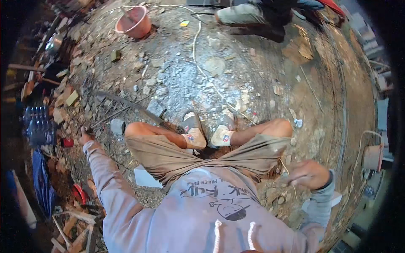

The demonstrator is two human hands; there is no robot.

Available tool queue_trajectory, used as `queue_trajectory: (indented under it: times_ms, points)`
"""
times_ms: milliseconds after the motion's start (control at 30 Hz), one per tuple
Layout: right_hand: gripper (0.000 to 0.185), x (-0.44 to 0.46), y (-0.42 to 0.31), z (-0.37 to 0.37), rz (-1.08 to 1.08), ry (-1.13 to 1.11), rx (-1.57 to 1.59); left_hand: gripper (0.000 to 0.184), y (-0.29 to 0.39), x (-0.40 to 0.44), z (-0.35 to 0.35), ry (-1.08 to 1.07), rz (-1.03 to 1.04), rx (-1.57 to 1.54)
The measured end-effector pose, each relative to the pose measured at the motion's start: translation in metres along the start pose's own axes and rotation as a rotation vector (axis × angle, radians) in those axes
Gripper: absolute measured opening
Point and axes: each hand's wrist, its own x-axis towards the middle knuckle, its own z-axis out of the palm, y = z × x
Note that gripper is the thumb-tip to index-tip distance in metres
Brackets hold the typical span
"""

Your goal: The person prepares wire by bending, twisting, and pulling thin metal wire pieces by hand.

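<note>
At the left, my left hand (87,135) is stretched out low over the rubble, its fingers curled at a small dark thing too unclear to name. A grey stone (117,126) lies to the right of that hand. On the right side, my right hand (310,173) is bent inward beside my knee, fingers drawn together and partly blurred. Whatever it may hold is too small to make out. A thin pale strip (285,167) runs near its fingertips. Between my feet and my left knee lies a long dark bar (135,107).
A pink bucket (141,29) stands at the upper left, near a pale cord (195,42). Another person's leg (242,16) shows at the top. Blue water bottles (40,126) and wood scraps (78,236) line the left. A pinkish container (372,158) is far right.
</note>
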Motion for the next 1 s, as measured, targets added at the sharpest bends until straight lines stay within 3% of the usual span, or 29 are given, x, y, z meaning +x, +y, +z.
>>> queue_trajectory:
  times_ms: [33, 100, 167, 233, 267, 300, 367, 400, 467, 500, 567, 633, 700, 733, 800, 833, 867, 900, 933, 967, 1000]
  points:
    - [0.019, -0.009, 0.002, 0.0, 0.013, 0.016, 0.002, 0.023, 0.004, -0.016, 0.004, -0.069, -0.051, -0.044]
    - [0.019, -0.025, 0.006, 0.0, -0.307, 0.575, 0.231, 0.026, -0.001, -0.029, 0.004, -0.152, -0.11, -0.089]
    - [0.015, -0.025, 0.007, 0.011, 0.009, 1.029, 0.344, 0.028, -0.005, -0.029, 0.013, -0.355, -0.155, -0.084]
    - [0.018, -0.004, 0.017, 0.001, 0.376, 1.103, 0.115, 0.028, 0.017, -0.083, 0.045, -0.295, -0.136, -0.081]
    - [0.018, 0.001, 0.035, -0.001, 0.414, 1.056, -0.112, 0.028, 0.027, -0.106, 0.061, -0.22, -0.117, -0.08]
    - [0.019, 0.004, 0.059, 0.003, 0.454, 0.998, -0.336, 0.03, 0.028, -0.107, 0.061, -0.303, -0.051, -0.046]
    - [0.022, -0.01, 0.124, 0.026, 0.515, 0.73, -0.326, 0.033, 0.035, -0.123, 0.071, -0.324, 0.005, -0.023]
    - [0.022, -0.015, 0.127, 0.034, 0.522, 0.74, -0.324, 0.036, 0.039, -0.129, 0.073, -0.326, 0.063, -0.004]
    - [0.022, -0.024, 0.13, 0.049, 0.651, 0.036, -0.47, 0.04, 0.044, -0.112, 0.06, -0.418, 0.043, 0.115]
    - [0.022, -0.025, 0.118, 0.047, 0.653, 0.04, -0.458, 0.038, 0.04, -0.103, 0.059, -0.368, 0.047, 0.044]
    - [0.021, -0.039, 0.081, 0.032, 0.524, -0.144, -0.029, 0.033, 0.039, -0.112, 0.065, -0.232, 0.105, -0.014]
    - [0.018, -0.061, 0.049, 0.016, 0.41, 0.021, -0.005, 0.033, 0.049, -0.125, 0.057, -0.27, 0.058, 0.08]
    - [0.015, -0.103, 0.019, 0.001, 0.095, 0.193, -0.338, 0.032, 0.051, -0.158, 0.07, -0.231, 0.066, 0.164]
    - [0.015, -0.113, 0.023, 0.006, 0.096, 0.208, -0.345, 0.032, 0.056, -0.177, 0.08, -0.243, 0.069, 0.153]
    - [0.012, -0.129, 0.034, 0.017, -0.17, 0.75, -0.023, 0.031, 0.063, -0.206, 0.11, -0.382, 0.017, 0.206]
    - [0.012, -0.134, 0.04, 0.019, -0.336, 1.007, 0.134, 0.031, 0.035, -0.155, 0.116, -0.467, -0.069, 0.076]
    - [0.012, -0.134, 0.048, 0.018, -0.527, 1.245, 0.297, 0.031, 0.035, -0.161, 0.142, -0.484, -0.055, 0.021]
    - [0.018, -0.129, 0.056, 0.014, -0.323, 1.542, 0.442, 0.03, 0.04, -0.178, 0.168, -0.545, -0.081, -0.058]
    - [0.018, -0.126, 0.076, 0.005, -0.371, 1.545, 0.418, 0.029, 0.048, -0.197, 0.188, -0.602, -0.105, -0.129]
    - [0.019, -0.127, 0.106, -0.004, 0.004, 1.601, 0.281, 0.027, 0.081, -0.249, 0.206, -0.735, -0.121, -0.052]
    - [0.021, -0.13, 0.137, -0.012, 0.39, 1.623, 0.145, 0.027, 0.089, -0.259, 0.227, -0.738, -0.105, -0.075]
